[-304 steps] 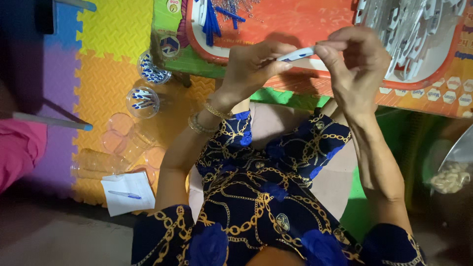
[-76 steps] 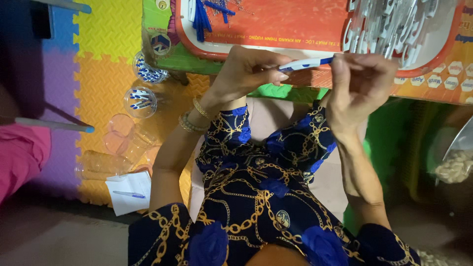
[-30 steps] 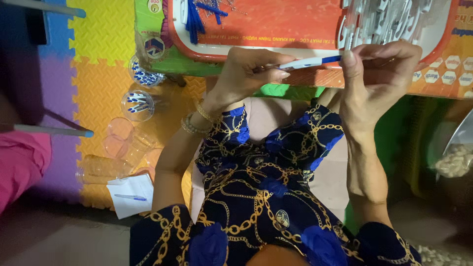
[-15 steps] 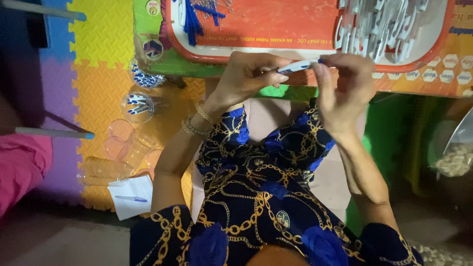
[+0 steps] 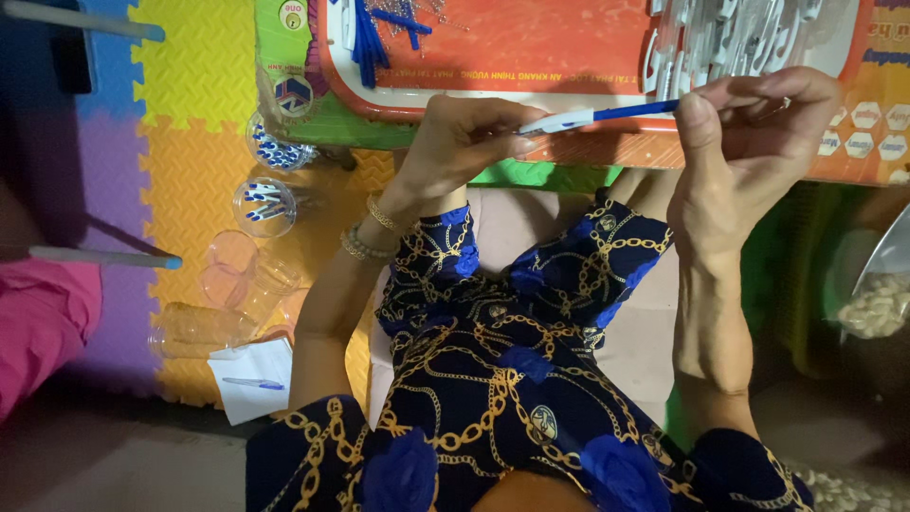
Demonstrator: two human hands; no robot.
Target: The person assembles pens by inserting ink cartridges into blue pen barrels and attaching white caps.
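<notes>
In the head view, the left hand [image 5: 464, 142] and the right hand [image 5: 754, 133] meet in the air above the lap, both closed on one ballpoint pen [image 5: 607, 115] held nearly level: the left fingers pinch the white barrel end, the right thumb and fingers grip the blue part, which runs back into the right palm and is partly hidden there. The pen sits just in front of the near edge of an orange tray [image 5: 569, 57] that rests on a low table, so the hands work close against that rim with little room ahead, while the space beneath them, down to the dark blue dress with gold chain print [image 5: 502, 379], stays open. On the tray, a loose bunch of blue pen parts [image 5: 379, 28] lies at the upper left and a heap of white pen barrels [image 5: 730, 33] at the upper right, well apart from each other. To the left, on the coloured foam floor mat [image 5: 190, 95], stand two clear plastic cups holding small blue-and-white pieces [image 5: 265, 204], with empty clear cups [image 5: 237, 280] just below them and a white paper with a pen on it [image 5: 251, 379] nearer the knee. A pink sleeve [image 5: 43, 322] shows at the left edge, apart from both hands
</notes>
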